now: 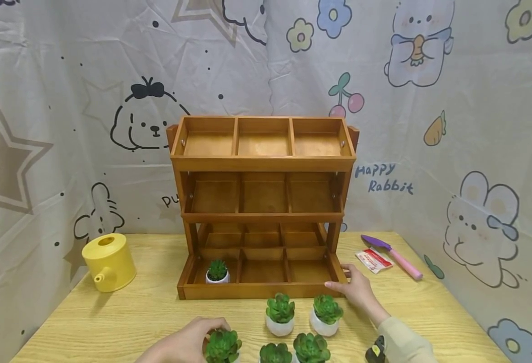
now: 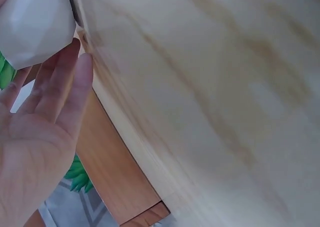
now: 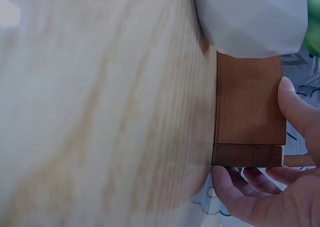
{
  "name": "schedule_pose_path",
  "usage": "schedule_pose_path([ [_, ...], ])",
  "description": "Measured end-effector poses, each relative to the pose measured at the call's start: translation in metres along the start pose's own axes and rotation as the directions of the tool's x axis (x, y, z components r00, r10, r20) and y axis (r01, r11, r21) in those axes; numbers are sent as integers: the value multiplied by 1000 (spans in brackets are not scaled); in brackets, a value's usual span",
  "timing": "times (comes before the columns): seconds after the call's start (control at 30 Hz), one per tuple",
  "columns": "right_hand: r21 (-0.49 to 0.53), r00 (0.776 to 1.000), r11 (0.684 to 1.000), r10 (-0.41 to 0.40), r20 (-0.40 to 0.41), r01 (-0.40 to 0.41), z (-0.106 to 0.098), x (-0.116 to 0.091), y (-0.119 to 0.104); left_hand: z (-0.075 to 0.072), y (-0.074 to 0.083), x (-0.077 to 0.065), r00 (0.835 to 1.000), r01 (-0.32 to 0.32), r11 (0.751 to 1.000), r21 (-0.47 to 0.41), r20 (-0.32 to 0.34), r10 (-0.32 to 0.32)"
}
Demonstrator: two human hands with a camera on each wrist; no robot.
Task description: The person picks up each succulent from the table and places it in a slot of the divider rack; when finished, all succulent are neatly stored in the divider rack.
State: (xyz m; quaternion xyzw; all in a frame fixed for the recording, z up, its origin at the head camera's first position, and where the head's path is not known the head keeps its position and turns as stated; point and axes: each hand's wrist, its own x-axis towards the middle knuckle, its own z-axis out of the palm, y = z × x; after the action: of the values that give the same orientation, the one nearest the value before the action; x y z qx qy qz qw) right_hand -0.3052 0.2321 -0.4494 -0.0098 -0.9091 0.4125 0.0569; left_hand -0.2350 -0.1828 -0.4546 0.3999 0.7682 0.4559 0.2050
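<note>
At the table's front, my left hand holds a potted succulent. In the left wrist view its fingers lie along the faceted white pot; the thumb is mostly out of frame. My right hand grips the front right corner of a brown wooden tiered shelf. In the right wrist view the thumb is on the front board and the fingers are at its end. A small spiky plant in a white pot sits in the bottom tier's front left compartment.
More potted succulents stand before the shelf, several in all. A yellow watering can is at the left. To the right lie a purple trowel with a pink handle, a red and white packet and a small black object.
</note>
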Motion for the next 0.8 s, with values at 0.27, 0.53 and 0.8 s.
schedule_pose_path([
  [0.27, -5, 1000, 1000, 2, 2, -2, -1, 1, -1, -3, 5, 1, 996, 35, 993, 108, -91, -25],
  [0.53, -28, 1000, 999, -21, 1, 21, -2, 1, 0, -7, 14, 9, 976, 29, 982, 187, -215, 12],
  [0.8, -52, 999, 998, -43, 4, 43, 1, 4, 8, -13, 17, 25, 957, 11, 982, 190, -286, 45],
])
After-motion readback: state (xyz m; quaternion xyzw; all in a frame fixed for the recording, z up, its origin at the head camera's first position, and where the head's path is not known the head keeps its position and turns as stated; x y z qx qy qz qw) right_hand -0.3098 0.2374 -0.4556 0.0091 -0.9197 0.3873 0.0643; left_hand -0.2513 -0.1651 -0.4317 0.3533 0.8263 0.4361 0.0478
